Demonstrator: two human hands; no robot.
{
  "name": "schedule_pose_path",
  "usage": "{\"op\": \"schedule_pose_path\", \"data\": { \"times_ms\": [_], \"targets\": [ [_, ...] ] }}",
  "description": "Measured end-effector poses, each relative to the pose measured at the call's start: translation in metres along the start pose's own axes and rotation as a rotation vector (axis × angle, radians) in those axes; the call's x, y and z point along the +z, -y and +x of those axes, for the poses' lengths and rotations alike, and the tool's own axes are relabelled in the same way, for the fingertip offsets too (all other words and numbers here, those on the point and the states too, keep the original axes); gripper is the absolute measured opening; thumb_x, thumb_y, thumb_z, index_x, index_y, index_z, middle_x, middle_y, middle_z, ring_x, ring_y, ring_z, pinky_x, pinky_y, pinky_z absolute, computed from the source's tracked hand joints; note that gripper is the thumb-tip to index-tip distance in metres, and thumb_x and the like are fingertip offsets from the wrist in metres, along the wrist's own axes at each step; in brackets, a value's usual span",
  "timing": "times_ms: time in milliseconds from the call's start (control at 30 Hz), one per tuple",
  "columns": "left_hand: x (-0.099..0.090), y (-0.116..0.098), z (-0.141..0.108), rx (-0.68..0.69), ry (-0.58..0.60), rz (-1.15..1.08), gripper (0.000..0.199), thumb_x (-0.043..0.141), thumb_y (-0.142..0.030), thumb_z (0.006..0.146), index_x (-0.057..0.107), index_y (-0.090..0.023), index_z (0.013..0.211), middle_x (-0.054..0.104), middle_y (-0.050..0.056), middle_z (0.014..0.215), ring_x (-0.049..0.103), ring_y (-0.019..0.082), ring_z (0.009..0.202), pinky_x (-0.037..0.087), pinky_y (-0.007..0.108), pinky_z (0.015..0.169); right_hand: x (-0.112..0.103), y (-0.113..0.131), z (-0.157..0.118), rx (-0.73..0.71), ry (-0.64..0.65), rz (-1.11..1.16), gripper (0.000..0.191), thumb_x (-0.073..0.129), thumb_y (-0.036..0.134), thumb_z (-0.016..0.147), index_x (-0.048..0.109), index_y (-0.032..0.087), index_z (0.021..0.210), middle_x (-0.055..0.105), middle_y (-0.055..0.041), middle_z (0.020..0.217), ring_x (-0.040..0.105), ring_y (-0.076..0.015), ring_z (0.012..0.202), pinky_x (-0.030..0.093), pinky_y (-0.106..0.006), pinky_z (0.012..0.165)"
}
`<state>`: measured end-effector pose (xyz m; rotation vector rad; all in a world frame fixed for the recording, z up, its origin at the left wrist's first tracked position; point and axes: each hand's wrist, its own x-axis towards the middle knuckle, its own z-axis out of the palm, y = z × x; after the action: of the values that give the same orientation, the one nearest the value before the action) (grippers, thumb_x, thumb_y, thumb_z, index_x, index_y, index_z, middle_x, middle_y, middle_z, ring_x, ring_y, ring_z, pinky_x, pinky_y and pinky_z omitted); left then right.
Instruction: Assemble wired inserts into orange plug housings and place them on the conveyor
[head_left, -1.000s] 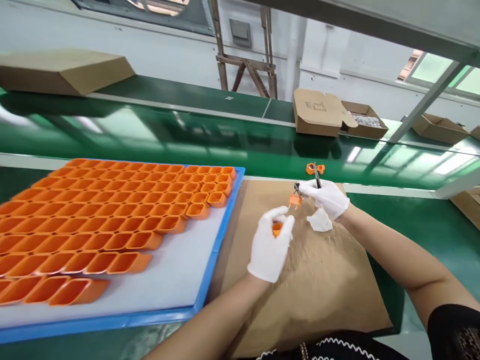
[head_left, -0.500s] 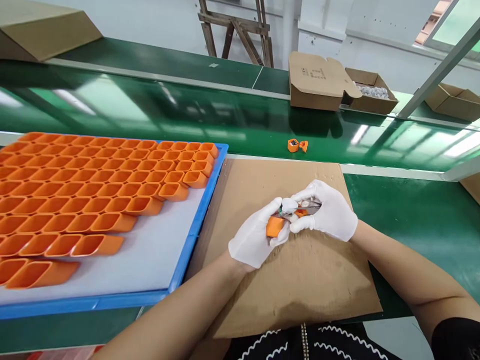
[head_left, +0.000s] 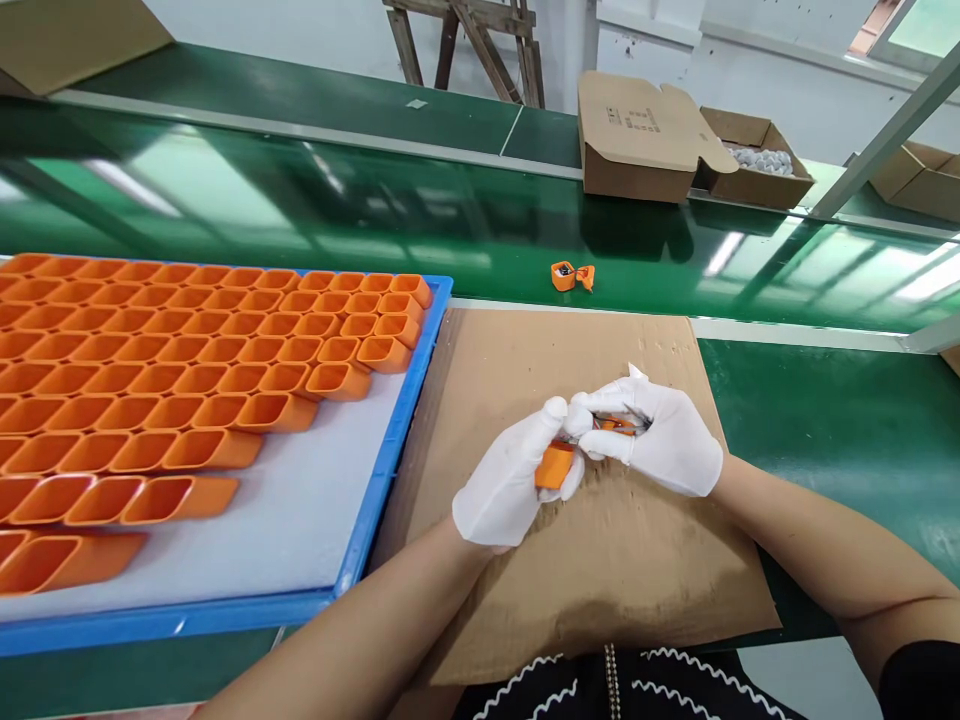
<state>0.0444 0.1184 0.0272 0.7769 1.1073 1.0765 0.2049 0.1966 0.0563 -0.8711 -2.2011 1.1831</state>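
My left hand (head_left: 511, 470), in a white glove, is closed around a small orange plastic housing (head_left: 555, 466). Pressed up against its fingertips is my right hand (head_left: 656, 435), gloved too, with thumb and fingers pinching a small orange and metallic piece (head_left: 619, 425). Its exact kind is mostly hidden by the fingers. Where the fingertips meet, the top of the housing cannot be seen. Both hands are above a brown cardboard sheet (head_left: 600, 570).
Left of the cardboard lies a blue-rimmed tray (head_left: 375, 500) with rows of orange housings (head_left: 180, 400). Beyond, on the glossy green surface (head_left: 480, 240), sits an orange housing with a small attached part (head_left: 571, 276). Cardboard boxes (head_left: 637, 140) stand behind; a metal post (head_left: 885, 140) rises right.
The fingertips have come closer together over the housing, covering the white and metallic bits seen between them before. The camera view has shifted slightly.
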Motion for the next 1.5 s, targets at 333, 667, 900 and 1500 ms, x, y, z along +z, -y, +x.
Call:
{"op": "schedule_pose_path", "data": {
  "times_ms": [333, 667, 900, 1500],
  "targets": [
    [0.0, 0.001, 0.005, -0.001, -0.044, 0.101, 0.055, 0.046, -0.07, 0.089, 0.048, -0.021, 0.064, 0.05, -0.002, 0.049, 0.04, 0.011, 0.045, 0.029, 0.027, 0.049, 0.01, -0.013, -0.001, -0.183, 0.01, -0.241, 0.01, 0.071, 0.014, 0.081, 0.072, 0.023, 0.078, 0.074, 0.0024, 0.081, 0.067, -0.018, 0.079, 0.027, -0.063, 0.117],
    [0.001, -0.005, 0.002, -0.005, -0.03, 0.2, 0.061, 0.059, -0.076, 0.082, 0.052, -0.019, 0.062, 0.048, -0.002, 0.048, 0.04, 0.011, 0.049, 0.031, 0.027, 0.052, 0.013, -0.016, -0.002, -0.208, 0.023, -0.327, 0.015, 0.068, 0.008, 0.074, 0.069, 0.023, 0.077, 0.072, 0.004, 0.078, 0.067, -0.0177, 0.077, 0.024, -0.064, 0.12],
    [-0.004, 0.002, 0.003, -0.063, -0.043, 0.102, 0.065, 0.061, -0.083, 0.076, 0.048, -0.02, 0.066, 0.048, -0.003, 0.044, 0.035, 0.01, 0.044, 0.027, 0.025, 0.049, 0.007, -0.011, 0.001, -0.126, 0.048, -0.231, 0.048, 0.084, 0.025, 0.077, 0.068, 0.026, 0.122, 0.076, -0.0014, 0.107, 0.07, -0.0217, 0.1, 0.014, -0.067, 0.122],
    [0.003, -0.006, 0.003, -0.02, -0.115, 0.045, 0.053, 0.061, -0.067, 0.087, 0.056, -0.016, 0.075, 0.064, 0.001, 0.067, 0.046, 0.007, 0.041, 0.032, 0.024, 0.045, -0.017, -0.007, 0.012, -0.068, 0.277, -0.316, 0.017, 0.063, 0.011, 0.09, 0.073, 0.025, 0.089, 0.061, 0.0051, 0.075, 0.058, -0.014, 0.071, 0.029, -0.064, 0.114]
  ]
}}
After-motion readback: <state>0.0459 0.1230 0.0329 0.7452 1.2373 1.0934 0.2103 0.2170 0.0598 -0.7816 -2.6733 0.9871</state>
